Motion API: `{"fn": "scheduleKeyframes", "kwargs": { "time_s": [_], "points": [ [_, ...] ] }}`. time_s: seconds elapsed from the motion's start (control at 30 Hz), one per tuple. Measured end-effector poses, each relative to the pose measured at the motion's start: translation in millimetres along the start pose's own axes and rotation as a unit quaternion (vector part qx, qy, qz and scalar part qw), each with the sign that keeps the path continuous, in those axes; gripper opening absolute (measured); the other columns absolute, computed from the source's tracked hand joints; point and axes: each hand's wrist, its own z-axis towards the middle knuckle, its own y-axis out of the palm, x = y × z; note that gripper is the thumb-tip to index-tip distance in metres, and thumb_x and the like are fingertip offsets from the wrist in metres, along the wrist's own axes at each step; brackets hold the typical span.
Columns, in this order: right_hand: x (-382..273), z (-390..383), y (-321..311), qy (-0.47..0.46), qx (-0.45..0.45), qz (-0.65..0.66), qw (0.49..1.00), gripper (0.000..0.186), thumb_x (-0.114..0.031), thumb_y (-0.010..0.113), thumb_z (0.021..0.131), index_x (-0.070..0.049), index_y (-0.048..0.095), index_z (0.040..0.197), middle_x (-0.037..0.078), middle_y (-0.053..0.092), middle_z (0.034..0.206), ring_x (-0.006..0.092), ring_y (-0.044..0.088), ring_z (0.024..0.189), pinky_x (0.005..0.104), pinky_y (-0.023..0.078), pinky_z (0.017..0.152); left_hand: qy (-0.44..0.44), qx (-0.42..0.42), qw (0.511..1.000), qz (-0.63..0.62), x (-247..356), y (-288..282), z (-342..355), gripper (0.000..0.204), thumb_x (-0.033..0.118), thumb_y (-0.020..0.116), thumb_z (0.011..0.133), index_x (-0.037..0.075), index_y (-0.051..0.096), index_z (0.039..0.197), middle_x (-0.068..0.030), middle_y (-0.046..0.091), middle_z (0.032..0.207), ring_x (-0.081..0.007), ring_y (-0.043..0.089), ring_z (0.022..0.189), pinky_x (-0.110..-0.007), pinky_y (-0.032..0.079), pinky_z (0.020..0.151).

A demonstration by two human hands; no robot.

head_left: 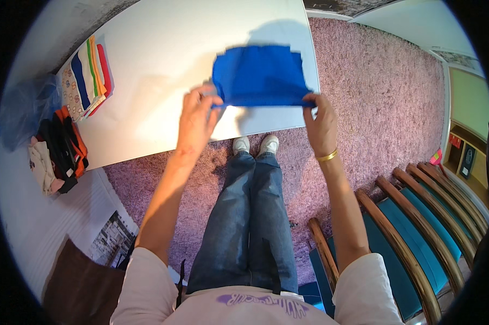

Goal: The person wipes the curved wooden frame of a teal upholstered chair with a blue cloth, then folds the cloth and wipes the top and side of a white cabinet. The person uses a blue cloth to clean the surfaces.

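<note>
A blue piece of cloth (259, 76), folded to a rough rectangle, is stretched between my two hands over the right part of the white table (152, 116). My left hand (197, 111) pinches its near left corner between thumb and fingers. At the near right corner my right hand (321, 122) grips the cloth the same way, a gold bracelet on the wrist. The cloth's near edge is pulled straight, while its far edge looks uneven. Whether its far part rests on the tabletop, I cannot tell.
Folded colourful cloths (87, 76) are stacked at the table's left. Beside them lie a heap of dark and orange clothes (65, 149) and a clear bluish plastic bag (30, 108). A wooden-slatted seat with teal cushions (388, 227) stands lower right on pink carpet (380, 97).
</note>
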Motion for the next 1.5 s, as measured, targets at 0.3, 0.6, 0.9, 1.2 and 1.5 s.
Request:
{"fn": "scheduleKeyframes", "kwargs": {
  "time_s": [0.3,0.6,0.9,1.2,1.5],
  "points": [
    [31.5,-48.0,20.4,0.057,-0.123,-0.008,0.991,0.014,-0.008,0.062,0.071,-0.005,0.060,0.085,0.015,0.056,0.084,0.0323,0.053,0.082,0.0403,0.043,0.072,-0.131,-0.152,0.973,-0.117,-28.9,29.3,-52.1,0.016,0.000,0.057,0.079,0.003,0.055,0.095,-0.0097,0.057,0.092,-0.0189,0.056,0.081,-0.028,0.045,0.071],
    [17.8,6.4,33.9,0.102,-0.077,0.048,0.991,0.021,-0.018,0.062,0.077,-0.002,0.060,0.089,0.016,0.059,0.087,0.0320,0.054,0.083,0.0380,0.043,0.076,-0.203,-0.081,0.966,-0.137,-18.9,30.9,-6.3,0.013,0.006,0.056,0.083,0.002,0.057,0.096,-0.0056,0.057,0.079,-0.0128,0.052,0.072,-0.026,0.043,0.065],
    [31.9,0.7,61.4,0.163,-0.067,0.085,0.981,0.022,-0.017,0.059,0.078,-0.001,0.056,0.094,0.018,0.060,0.088,0.0342,0.059,0.081,0.0379,0.046,0.072,-0.272,-0.034,0.949,-0.155,-42.7,52.9,-34.2,0.014,0.006,0.057,0.081,0.000,0.057,0.093,-0.0083,0.057,0.080,-0.0164,0.053,0.073,-0.028,0.044,0.068],
    [19.0,7.1,88.2,0.290,-0.091,-0.063,0.951,0.043,-0.028,0.065,0.072,-0.005,0.054,0.106,0.014,0.060,0.102,0.0325,0.055,0.095,0.0423,0.043,0.078,-0.389,0.066,0.910,-0.126,-45.8,94.2,-27.7,0.028,0.014,0.068,0.073,-0.001,0.054,0.093,-0.0178,0.057,0.089,-0.0291,0.057,0.081,-0.035,0.045,0.075],
    [29.9,-18.9,69.6,0.082,0.003,0.106,0.991,0.027,-0.019,0.063,0.075,-0.002,0.056,0.095,0.017,0.061,0.088,0.0341,0.057,0.084,0.0407,0.046,0.073,-0.289,0.012,0.951,-0.109,-18.5,61.2,-33.4,0.020,0.008,0.061,0.080,0.000,0.052,0.096,-0.0156,0.059,0.087,-0.0251,0.059,0.080,-0.033,0.046,0.071]
  ]
}}
